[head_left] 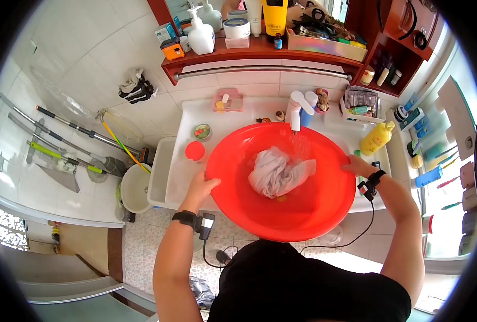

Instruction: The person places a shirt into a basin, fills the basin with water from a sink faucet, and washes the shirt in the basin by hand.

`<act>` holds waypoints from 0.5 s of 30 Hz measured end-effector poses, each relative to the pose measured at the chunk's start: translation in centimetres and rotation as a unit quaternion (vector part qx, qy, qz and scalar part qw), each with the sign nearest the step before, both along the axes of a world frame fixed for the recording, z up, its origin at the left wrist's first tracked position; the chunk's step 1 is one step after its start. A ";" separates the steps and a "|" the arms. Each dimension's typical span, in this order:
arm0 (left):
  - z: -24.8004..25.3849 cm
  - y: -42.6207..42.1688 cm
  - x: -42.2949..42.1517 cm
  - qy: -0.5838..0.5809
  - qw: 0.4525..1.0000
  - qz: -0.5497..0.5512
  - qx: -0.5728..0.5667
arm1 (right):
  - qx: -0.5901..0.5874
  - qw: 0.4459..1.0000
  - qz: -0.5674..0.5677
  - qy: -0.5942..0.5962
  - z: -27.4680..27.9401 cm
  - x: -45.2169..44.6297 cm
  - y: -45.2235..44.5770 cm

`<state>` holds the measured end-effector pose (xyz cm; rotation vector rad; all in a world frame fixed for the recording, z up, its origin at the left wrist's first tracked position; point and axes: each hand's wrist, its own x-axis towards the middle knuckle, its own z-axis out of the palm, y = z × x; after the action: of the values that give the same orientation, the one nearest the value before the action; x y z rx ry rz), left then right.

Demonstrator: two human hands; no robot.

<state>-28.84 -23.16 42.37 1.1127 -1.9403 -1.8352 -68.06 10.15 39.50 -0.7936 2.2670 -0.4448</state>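
While hands hold the glossy basin, cloth lies inside — crumpled.

Logged from my monitor: one white sink counter, bearing red basin, middle, reaching past the near edge; pink soap dish, far left; round tub, left; red round item, nearer left; white tap, far middle; tray, far right; yellow bottle, right.

The red basin, over the front edge of the glossy white counter, is smooth, shiny plastic; the cloth inside is thin and creased. By the counter's back edge sits a translucent plastic dish. Below the front edge of the glossy, wooden-looking shelf runs polished metal rail.
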 end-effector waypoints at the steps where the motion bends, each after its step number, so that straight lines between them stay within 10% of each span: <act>1: -0.1 0.0 0.4 0.003 1.000 -0.001 0.001 | -0.014 1.000 -0.004 0.004 -0.8 -0.2 0.5; 15: 2.1 0.9 11.2 0.102 0.994 -0.046 -0.005 | -0.031 0.998 -0.020 0.044 3.6 12.1 4.5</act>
<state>-17.65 -22.24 44.48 0.8095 -1.9083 -1.8996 -55.95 14.65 43.06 -0.8149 2.3639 -0.5095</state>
